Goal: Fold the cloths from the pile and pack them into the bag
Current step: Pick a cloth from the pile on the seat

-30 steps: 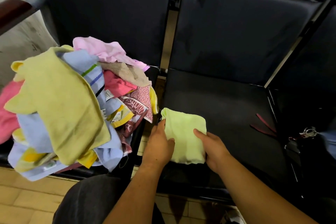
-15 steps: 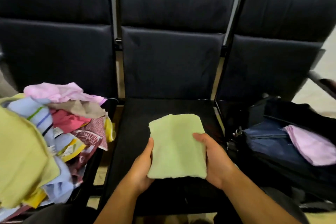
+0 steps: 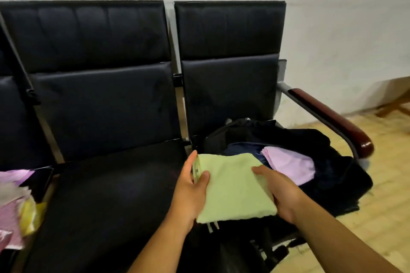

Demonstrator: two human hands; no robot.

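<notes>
The row of black seats (image 3: 106, 195) has slid leftward across the view compared with a second ago. The open black bag (image 3: 332, 175) on the right-hand seat is now fully in sight, and the pile of cloths (image 3: 15, 206) has shrunk to a sliver at the left edge. The folded light-green cloth (image 3: 233, 188), which lay on the middle seat beside the pile a second ago, is now lifted clear. It is carried to the right and hangs over the near left edge of the bag, just beside the folded lilac cloth (image 3: 290, 164) already inside. Folding of this piece looks finished and packing has begun; what remains is lowering it in next to the lilac one.

Both hands have a closed grip on the cloth. The left hand (image 3: 190, 190) pinches its left edge, thumb on top and the other fingers running along and under the side. The right hand (image 3: 281, 190) clamps the right edge, thumb on top, with the fingers probably curled beneath, though the cloth hides them. The fold holds flat between the two.
</notes>
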